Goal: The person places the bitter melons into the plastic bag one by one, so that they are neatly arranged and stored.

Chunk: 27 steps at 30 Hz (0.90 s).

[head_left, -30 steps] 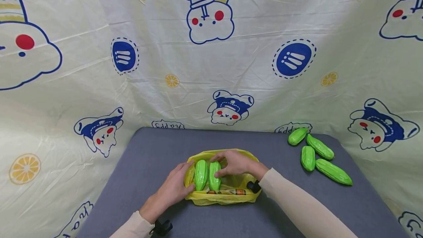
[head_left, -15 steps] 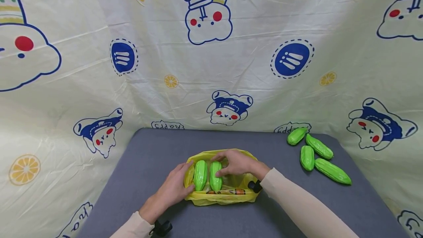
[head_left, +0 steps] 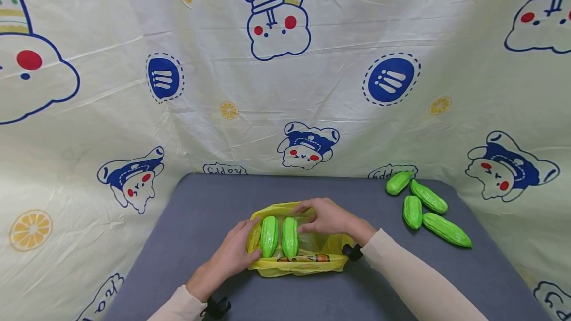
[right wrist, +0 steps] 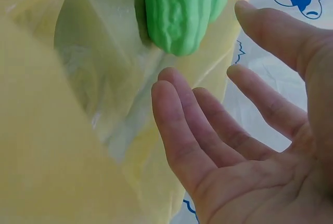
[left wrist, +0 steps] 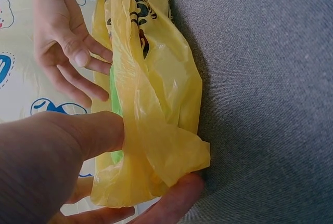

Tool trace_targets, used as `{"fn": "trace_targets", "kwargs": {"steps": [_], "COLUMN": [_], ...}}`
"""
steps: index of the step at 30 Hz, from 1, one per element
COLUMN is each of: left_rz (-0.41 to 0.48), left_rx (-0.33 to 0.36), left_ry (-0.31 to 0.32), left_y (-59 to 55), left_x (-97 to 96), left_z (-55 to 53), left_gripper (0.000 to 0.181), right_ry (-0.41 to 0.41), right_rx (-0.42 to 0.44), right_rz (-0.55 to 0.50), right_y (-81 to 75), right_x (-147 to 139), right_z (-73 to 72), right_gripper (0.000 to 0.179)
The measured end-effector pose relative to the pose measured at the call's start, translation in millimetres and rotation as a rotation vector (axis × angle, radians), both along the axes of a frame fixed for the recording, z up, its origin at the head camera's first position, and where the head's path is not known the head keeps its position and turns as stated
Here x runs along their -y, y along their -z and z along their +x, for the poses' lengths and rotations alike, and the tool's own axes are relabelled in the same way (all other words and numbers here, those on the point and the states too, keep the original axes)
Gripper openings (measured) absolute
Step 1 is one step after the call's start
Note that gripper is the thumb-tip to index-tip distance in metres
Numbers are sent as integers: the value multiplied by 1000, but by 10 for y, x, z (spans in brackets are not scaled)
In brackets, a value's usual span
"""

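Two ridged green bitter melons, a left one and a right one, lie side by side in a spread yellow plastic bag. My left hand holds the bag's left end, thumb over the rim and fingers outside, as the left wrist view shows on the bag's film. Just right of the right melon, my right hand hovers over the bag with fingers spread. In the right wrist view this hand is apart from the melon and holds nothing.
Several more bitter melons lie at the table's far right. The grey table meets a printed white curtain at its back edge. Dark wrist cameras are worn on both wrists.
My right hand has let go of the right melon and moved up and right, leaving it in the bag. The left hand keeps its place on the bag.
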State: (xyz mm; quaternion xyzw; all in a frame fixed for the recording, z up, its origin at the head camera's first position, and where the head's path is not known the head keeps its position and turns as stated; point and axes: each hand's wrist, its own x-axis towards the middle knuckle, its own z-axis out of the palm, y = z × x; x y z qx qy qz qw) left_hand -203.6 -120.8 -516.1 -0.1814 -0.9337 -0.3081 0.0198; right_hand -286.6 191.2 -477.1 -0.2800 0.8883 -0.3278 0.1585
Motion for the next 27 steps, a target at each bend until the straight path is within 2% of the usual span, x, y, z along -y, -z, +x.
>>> {"fn": "trace_targets", "kwargs": {"steps": [16,27], "left_rz": [4,10], "left_rx": [25,40], "left_ry": [-10,-2], "left_y": [21,12], "left_x": [17,23], "left_z": [-11,-22], "left_gripper": [81,81], "right_ry": [98,184], "right_rx": [-140,-230], "right_rz": [-30,-53], "right_y": [-204,-244], "right_x": [-355,-688], "right_z": [107,113], "right_gripper": [49,42]}}
